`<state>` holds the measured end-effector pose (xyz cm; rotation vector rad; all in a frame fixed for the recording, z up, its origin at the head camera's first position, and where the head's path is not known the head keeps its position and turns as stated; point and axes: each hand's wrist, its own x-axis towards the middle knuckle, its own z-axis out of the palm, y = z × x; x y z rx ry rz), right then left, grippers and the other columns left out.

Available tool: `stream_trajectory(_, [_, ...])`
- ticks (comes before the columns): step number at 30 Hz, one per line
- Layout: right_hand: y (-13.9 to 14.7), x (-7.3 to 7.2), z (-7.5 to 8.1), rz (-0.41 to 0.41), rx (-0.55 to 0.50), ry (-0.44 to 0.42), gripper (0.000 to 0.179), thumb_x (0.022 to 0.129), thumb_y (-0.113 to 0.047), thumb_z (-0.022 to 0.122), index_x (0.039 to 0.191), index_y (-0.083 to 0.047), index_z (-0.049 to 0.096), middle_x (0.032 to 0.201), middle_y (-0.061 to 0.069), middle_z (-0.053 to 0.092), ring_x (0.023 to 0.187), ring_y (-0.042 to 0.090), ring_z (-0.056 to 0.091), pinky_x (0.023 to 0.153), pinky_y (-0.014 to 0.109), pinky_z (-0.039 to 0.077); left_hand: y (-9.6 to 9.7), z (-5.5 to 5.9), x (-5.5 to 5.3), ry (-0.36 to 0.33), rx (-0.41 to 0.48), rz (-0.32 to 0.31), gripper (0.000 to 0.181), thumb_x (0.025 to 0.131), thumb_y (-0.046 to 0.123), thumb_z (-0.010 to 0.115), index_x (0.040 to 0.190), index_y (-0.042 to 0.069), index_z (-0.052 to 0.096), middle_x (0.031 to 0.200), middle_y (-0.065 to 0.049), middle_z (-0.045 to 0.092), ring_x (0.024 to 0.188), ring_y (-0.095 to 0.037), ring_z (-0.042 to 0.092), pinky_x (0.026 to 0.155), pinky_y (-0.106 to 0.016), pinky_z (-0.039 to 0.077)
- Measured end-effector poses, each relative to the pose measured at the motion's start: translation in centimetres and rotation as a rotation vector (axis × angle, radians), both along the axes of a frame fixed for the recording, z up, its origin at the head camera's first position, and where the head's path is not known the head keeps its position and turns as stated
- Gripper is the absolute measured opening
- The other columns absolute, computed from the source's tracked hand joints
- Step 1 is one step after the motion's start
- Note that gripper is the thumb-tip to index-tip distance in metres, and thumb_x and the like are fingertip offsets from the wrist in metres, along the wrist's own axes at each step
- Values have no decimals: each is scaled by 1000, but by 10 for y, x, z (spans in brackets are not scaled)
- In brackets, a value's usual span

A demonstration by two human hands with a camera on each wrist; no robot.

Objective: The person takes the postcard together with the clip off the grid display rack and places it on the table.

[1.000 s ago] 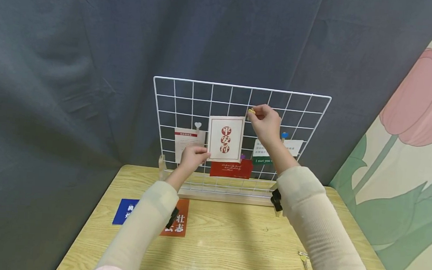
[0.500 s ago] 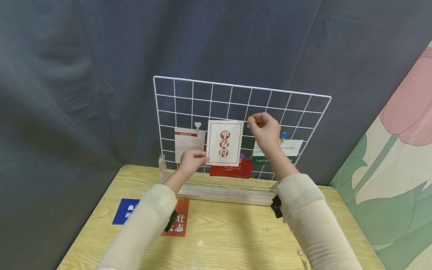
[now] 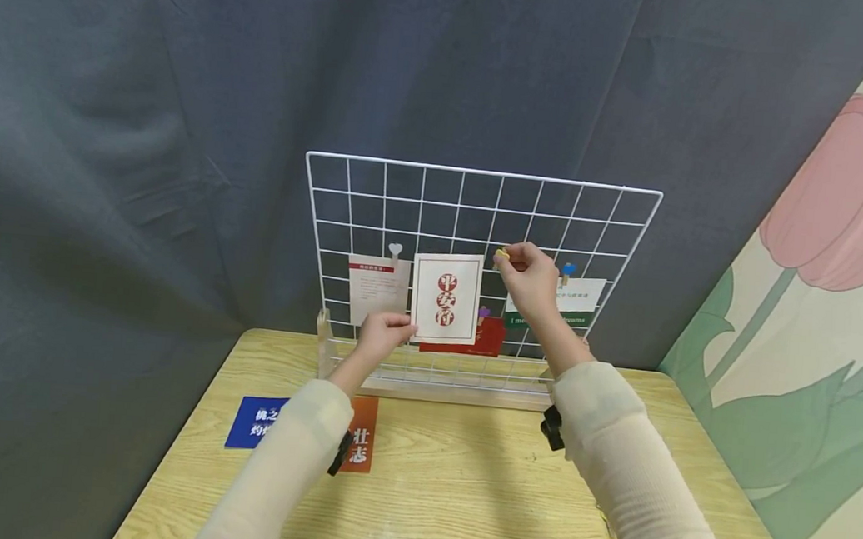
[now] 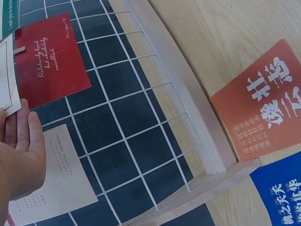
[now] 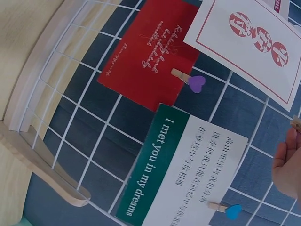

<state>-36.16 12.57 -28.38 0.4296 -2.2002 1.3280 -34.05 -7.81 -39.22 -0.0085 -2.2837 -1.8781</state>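
Note:
My left hand [image 3: 382, 335] pinches the lower left corner of a white card [image 3: 463, 301] with a red border and red round characters. The card is held in front of the white wire grid [image 3: 556, 201], covering part of a red card [image 3: 490, 337]. To its right, my right hand [image 3: 534, 283] pinches a small wooden clothespin [image 5: 295, 123] with a yellow top [image 3: 502, 253], slightly apart from the card's upper right corner. In the right wrist view, only the clip's wooden tip shows beside the right hand's fingers [image 5: 281, 153].
Also on the grid hang a pale printed card [image 3: 378, 287] under a white heart clip [image 3: 395, 250] and a green-and-white card [image 3: 583, 293] under a blue heart clip [image 3: 569, 269]. Blue [image 3: 248, 424] and orange [image 3: 365, 419] cards lie on the wooden table [image 3: 454, 488].
The white card and my left hand have moved down a little against the grid, covering more of the red card. My right hand has come down with the yellow-topped clothespin.

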Motion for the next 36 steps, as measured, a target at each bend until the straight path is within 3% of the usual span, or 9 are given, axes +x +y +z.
stream_trajectory(21, [3,4,-31,36,-41,-22,13,79,-5,60,86,6,59,74,16,61,64,15,54,55,14,42,4,-24,8,-17,9,-7,16,74,-1,64,86,-10,63,74,-16,62,57,-11,54,58,-26,50])
stream_trajectory(25, [4,6,-35,38,-45,-41,14,79,-5,60,87,6,59,76,16,60,65,18,54,54,14,42,3,-29,12,7,12,-37,16,76,1,63,86,-11,63,72,-15,62,60,-14,57,59,-27,50])
stream_trajectory(29, [5,8,-40,29,-45,-77,15,80,-7,60,89,5,59,77,15,58,67,18,53,54,15,42,5,-21,23,5,12,-58,15,77,-2,60,87,-14,61,73,-19,61,61,-16,57,60,-28,50])
stream_trajectory(31, [6,7,-43,22,-46,-91,16,80,-8,60,89,5,59,78,14,58,68,19,52,55,15,42,6,-22,24,-12,18,-57,16,76,-3,61,87,-15,60,73,-20,61,60,-16,57,59,-28,50])
stream_trajectory(32, [7,7,-45,18,-43,-94,16,80,-8,60,89,5,59,78,14,58,68,19,52,55,16,42,7,-23,23,-23,18,-44,17,75,-4,61,87,-15,60,74,-21,61,60,-17,57,59,-29,51])
stream_trajectory(33, [7,7,-46,15,-36,-95,16,80,-8,60,89,5,59,78,15,58,68,20,52,55,16,42,6,-32,17,-23,15,-41,17,75,-2,62,87,-14,61,75,-21,61,60,-18,57,59,-29,51])
stream_trajectory(34, [8,7,-48,10,-32,-96,17,80,-9,60,89,5,59,78,15,58,68,20,53,55,16,42,6,-31,19,-14,13,-39,17,75,-2,62,88,-13,61,75,-20,61,60,-18,57,58,-29,50])
stream_trajectory(35, [8,7,-50,8,-38,-99,17,80,-8,60,89,5,59,78,15,58,68,20,53,55,16,42,4,-38,15,14,11,-45,16,75,-1,63,87,-11,63,74,-18,62,59,-16,57,57,-27,50])
stream_trajectory(36, [8,7,-51,4,-36,-100,17,80,-8,60,89,6,59,78,16,58,68,21,53,55,16,42,2,-55,3,41,19,-57,15,75,3,65,87,-7,65,73,-15,63,58,-16,58,55,-26,50])
